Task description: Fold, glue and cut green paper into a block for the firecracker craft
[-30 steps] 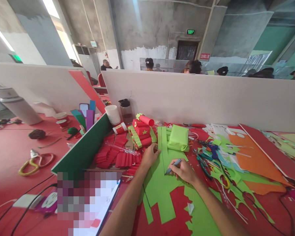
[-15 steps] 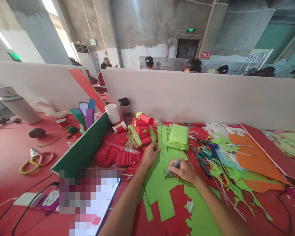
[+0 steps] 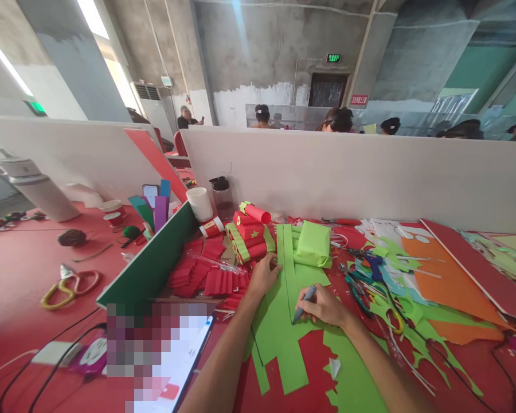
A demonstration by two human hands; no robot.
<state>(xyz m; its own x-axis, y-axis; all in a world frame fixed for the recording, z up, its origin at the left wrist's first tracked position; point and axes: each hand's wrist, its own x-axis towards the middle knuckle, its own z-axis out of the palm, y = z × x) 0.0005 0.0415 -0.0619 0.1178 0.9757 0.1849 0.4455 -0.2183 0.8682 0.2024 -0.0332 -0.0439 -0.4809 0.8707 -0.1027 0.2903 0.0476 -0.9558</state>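
My right hand (image 3: 324, 307) is closed round a grey-blue marker pen (image 3: 305, 304), its tip down on a sheet of green paper (image 3: 279, 321). A long dark line runs along the sheet to the tip. Higher up on the left, my left hand (image 3: 265, 274) has bent fingers pressed on the sheet's left edge. Beyond the sheet sits a green paper-wrapped block (image 3: 313, 244). To its left is a red paper model (image 3: 251, 234) with green treads, a star and a red roll on top. Folded red paper pieces (image 3: 215, 278) lie left of my left hand.
A green board (image 3: 150, 252) and a partly blurred-out tablet (image 3: 184, 350) stand at left, with scissors (image 3: 66, 285) beyond. On the right lie pliers (image 3: 358, 291), green scraps (image 3: 425, 330) and orange sheets (image 3: 451, 275). A white partition (image 3: 348, 172) closes off the back.
The marker tip has slid a short way toward me, and the dark line is longer. My left hand keeps its place on the paper. The view has tilted up slightly.
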